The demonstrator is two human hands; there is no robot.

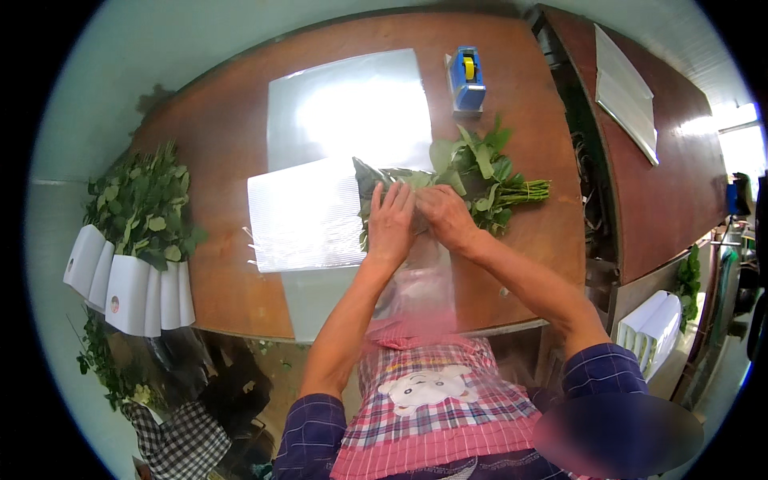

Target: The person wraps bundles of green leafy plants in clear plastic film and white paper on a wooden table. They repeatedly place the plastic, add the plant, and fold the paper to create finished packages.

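A bundle of leafy green stems point(480, 165) lies on the brown table, its cut stem ends point(529, 191) tied together and facing right. White corrugated wrapping point(303, 216) surrounds its left end, where the flower heads are hidden. Clear plastic film point(423, 288) covers the middle of the bundle and hangs towards my apron. My left hand point(391, 223) lies on the film over the leaves, fingers extended; whether its thumb grips anything is hidden. Close beside it, my right hand point(445, 213) has its fingers curled and pinches the film at the leaves.
Shiny plastic sheets point(348, 108) lie beneath and behind the bundle. A blue tape dispenser point(469, 81) with yellow tape stands at the back right. Wrapped leafy bunches point(135, 294) rest at the table's left edge. Another table point(654, 198) stands to the right, bearing a folded sheet point(627, 99).
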